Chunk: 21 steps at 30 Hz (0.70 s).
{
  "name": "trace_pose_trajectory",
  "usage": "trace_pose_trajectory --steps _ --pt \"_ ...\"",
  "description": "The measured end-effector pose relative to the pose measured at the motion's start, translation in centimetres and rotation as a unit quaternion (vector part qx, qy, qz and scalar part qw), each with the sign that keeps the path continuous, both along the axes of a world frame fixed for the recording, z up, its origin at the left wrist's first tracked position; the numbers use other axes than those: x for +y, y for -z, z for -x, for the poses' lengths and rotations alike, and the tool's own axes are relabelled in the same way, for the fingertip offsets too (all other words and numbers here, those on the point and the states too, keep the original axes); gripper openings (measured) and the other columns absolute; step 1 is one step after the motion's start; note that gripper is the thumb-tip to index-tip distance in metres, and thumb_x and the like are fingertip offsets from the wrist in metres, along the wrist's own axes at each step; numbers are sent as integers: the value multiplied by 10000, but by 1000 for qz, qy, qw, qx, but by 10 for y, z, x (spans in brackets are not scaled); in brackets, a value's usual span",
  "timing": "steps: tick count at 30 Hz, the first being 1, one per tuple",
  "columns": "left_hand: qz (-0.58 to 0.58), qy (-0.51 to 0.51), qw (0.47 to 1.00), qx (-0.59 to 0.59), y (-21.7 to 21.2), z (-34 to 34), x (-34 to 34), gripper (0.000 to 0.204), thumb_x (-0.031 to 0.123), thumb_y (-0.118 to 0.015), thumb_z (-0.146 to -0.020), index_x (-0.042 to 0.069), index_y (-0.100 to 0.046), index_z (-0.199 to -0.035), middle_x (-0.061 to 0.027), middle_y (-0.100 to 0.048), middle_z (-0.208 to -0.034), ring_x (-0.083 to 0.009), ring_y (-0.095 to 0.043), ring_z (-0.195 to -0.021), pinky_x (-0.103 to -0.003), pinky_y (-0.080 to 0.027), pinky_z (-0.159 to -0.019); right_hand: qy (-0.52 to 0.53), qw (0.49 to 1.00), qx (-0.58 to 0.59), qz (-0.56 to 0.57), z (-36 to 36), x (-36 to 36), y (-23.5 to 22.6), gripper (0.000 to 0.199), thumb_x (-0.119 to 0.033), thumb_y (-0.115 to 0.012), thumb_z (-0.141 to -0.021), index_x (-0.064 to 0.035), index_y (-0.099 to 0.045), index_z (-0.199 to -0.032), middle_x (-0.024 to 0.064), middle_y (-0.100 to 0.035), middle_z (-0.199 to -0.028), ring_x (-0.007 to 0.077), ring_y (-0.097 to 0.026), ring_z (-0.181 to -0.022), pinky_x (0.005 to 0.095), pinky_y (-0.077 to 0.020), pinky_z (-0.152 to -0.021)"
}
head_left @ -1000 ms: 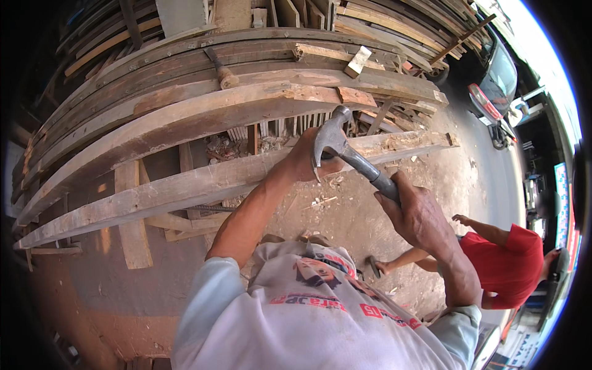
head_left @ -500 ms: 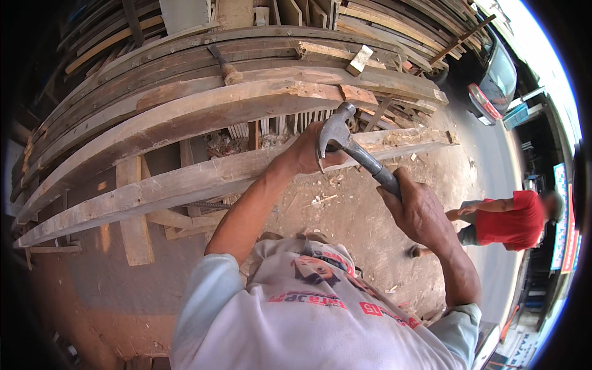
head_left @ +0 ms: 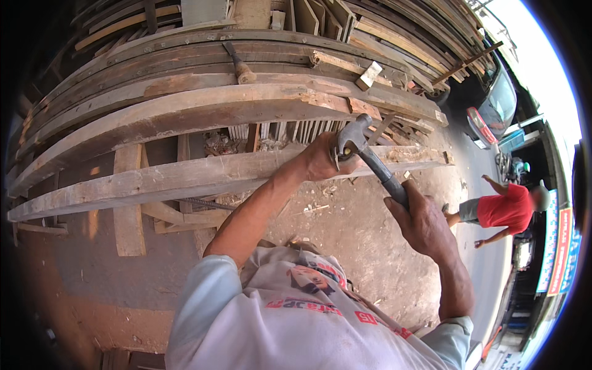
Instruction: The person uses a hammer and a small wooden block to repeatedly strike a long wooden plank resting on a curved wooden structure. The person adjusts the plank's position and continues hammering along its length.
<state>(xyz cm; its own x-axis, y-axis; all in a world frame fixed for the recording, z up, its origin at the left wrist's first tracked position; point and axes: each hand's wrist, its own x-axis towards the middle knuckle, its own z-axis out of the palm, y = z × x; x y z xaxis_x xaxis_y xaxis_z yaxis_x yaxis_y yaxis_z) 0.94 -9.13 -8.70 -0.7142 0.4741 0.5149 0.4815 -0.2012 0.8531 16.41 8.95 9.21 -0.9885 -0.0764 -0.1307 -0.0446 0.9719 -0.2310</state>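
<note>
My right hand [head_left: 419, 222] is wrapped round the dark handle of a claw hammer [head_left: 379, 166]. The grey steel head points up and away from me, with its claw turned to the left. Close against the claw, my left hand [head_left: 327, 157] is closed, fingertips pinched together partly behind the hammer head. What it pinches, if anything, is hidden there. Both hands are over the nearest long wooden beam [head_left: 154, 184], a pale, rough timber running from lower left to right.
Beyond lie more long beams [head_left: 185, 110], with a wooden-handled chisel [head_left: 242, 71] and a small pale block [head_left: 369, 76] on them. Wood chips litter the ground [head_left: 333, 228]. At right, a person in a red shirt [head_left: 502, 206] walks by the road, near a parked car [head_left: 493, 105].
The hammer and both hands have shifted slightly right and down in the picture, the hammer head staying at my left hand. The person in red has moved upward in view, arms now spread.
</note>
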Motion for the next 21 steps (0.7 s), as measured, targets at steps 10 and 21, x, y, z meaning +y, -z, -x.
trace_pose_trajectory --steps 10,21 --pt "3 12 997 -74 -11 -19 -2 186 183 -796 -833 90 -636 -849 27 -641 -733 -89 -587 -685 -300 -508 -644 -96 953 258 128 -12 22 -2 291 -262 -609 -1053 9 -545 -1135 69 -564 -659 207 -561 -544 365 -439 -493" --pt "-145 -28 987 -65 -21 -33 3 282 254 -797 -872 57 -613 -956 -2 -631 -771 -108 -601 -712 -287 -530 -674 131 947 130 261 49 36 74 384 -376 -599 -1062 -11 -555 -1173 150 -612 -724 247 -619 -688 421 -496 -660"
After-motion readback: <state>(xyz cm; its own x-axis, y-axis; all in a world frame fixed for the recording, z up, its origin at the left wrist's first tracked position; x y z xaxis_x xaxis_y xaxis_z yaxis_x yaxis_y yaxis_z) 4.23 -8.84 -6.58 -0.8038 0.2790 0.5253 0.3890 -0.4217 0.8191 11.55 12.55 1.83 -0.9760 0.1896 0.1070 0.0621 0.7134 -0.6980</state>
